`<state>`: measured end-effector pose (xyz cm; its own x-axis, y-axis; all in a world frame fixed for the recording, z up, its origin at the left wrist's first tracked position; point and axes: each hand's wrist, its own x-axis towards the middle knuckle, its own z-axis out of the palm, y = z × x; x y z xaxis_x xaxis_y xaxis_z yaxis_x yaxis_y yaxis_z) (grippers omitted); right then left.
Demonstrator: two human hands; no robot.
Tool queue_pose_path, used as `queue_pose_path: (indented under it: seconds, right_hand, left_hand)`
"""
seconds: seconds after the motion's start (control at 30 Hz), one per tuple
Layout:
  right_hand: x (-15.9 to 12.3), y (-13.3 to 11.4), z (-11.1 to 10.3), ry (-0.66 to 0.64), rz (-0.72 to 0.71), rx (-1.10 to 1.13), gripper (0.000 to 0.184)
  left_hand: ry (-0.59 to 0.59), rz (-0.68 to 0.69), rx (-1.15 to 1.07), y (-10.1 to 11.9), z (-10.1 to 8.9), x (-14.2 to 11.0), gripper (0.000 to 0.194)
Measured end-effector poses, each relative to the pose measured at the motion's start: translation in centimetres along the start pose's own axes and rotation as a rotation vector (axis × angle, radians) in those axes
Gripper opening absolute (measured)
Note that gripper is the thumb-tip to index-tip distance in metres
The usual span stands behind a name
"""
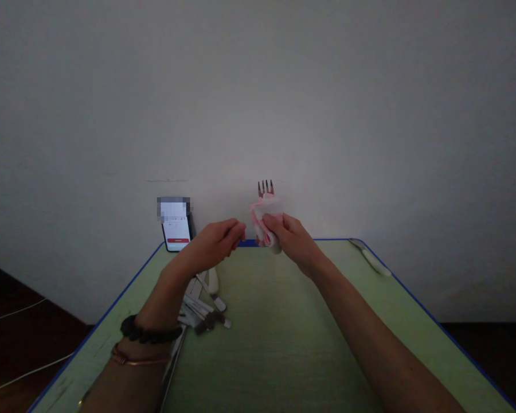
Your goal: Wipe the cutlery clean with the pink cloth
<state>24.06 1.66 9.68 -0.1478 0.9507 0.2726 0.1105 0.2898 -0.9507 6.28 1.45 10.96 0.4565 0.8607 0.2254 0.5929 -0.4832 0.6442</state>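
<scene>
My right hand (289,236) is closed around a pink-and-white cloth (261,220) wrapped about a fork (265,187), whose tines stick up above the cloth. The fork's white handle end shows below my fingers. My left hand (217,244) is beside it, to the left, fingers curled and pinched together close to the cloth; whether they hold anything I cannot make out. Both hands hover over the far end of a green table (279,332) with a blue edge.
A pile of white-handled cutlery (204,307) lies under my left forearm. A single white-handled utensil (372,258) rests at the far right corner. A lit phone (176,226) leans against the white wall. Cables run across the dark floor at left.
</scene>
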Motion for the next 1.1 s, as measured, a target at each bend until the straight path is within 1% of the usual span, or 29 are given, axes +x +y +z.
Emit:
queue_pose_path:
  seconds: [0.07,0.13,0.2,0.27,0.4,0.47,0.57,0.63,0.7,0.77,0.9,1.0,1.1]
  right_hand:
    - [-0.3,-0.4,-0.2,-0.099,0.026,-0.043,0.028]
    - [-0.6,-0.8,-0.3,-0.206,0.065,-0.058,0.023]
    - [-1.0,-1.2,-0.3,-0.315,0.107,-0.059,0.019]
    - [-1.3,-1.6,-0.4,-0.379,0.131,-0.057,0.019]
    - [-1.7,-2.2,-0.7,-0.452,0.130,-0.090,0.036]
    - [-1.7,-2.2,-0.8,-0.484,0.094,-0.136,0.039]
    - [-1.7,-2.0,-0.9,-0.495,0.048,-0.209,0.037]
    - [-1.6,-1.8,-0.9,-0.491,0.037,-0.241,0.037]
    - [-1.5,-1.8,-1.1,-0.500,0.020,-0.248,0.036]
    - [-1.5,-2.0,-1.5,-0.536,0.006,-0.240,0.034]
    - [-1.8,-2.7,-2.7,-0.666,0.038,-0.207,0.030]
    - [-2.0,-3.1,-3.6,-0.722,0.071,-0.220,0.032]
    - [-1.8,-2.8,-4.4,-0.771,0.089,-0.271,0.032]
  left_hand:
    - [0.111,-0.003,-0.005,0.3,-0.4,-0.1,0.040]
    - [0.172,0.011,-0.008,0.9,-0.5,-0.2,0.040]
    - [0.164,0.021,0.012,1.4,-0.5,-0.2,0.042]
    - [0.121,0.008,0.036,1.7,-0.4,-0.2,0.045]
    - [0.053,-0.015,-0.022,1.7,-0.3,-0.2,0.050]
    - [0.045,-0.009,-0.051,1.7,-0.2,-0.3,0.051]
    - [0.063,0.010,0.035,1.7,-0.3,-0.3,0.051]
    - [0.069,0.045,0.112,1.7,-0.5,-0.4,0.049]
    - [0.060,0.078,0.144,1.6,-0.9,-0.5,0.048]
    - [0.066,0.088,0.146,1.4,-1.3,-0.6,0.047]
    - [0.140,0.060,0.099,1.2,-1.4,-0.8,0.047]
    - [0.126,0.035,0.038,0.7,-0.9,-0.6,0.049]
    - [0.140,-0.021,0.025,-0.2,-0.7,-0.4,0.050]
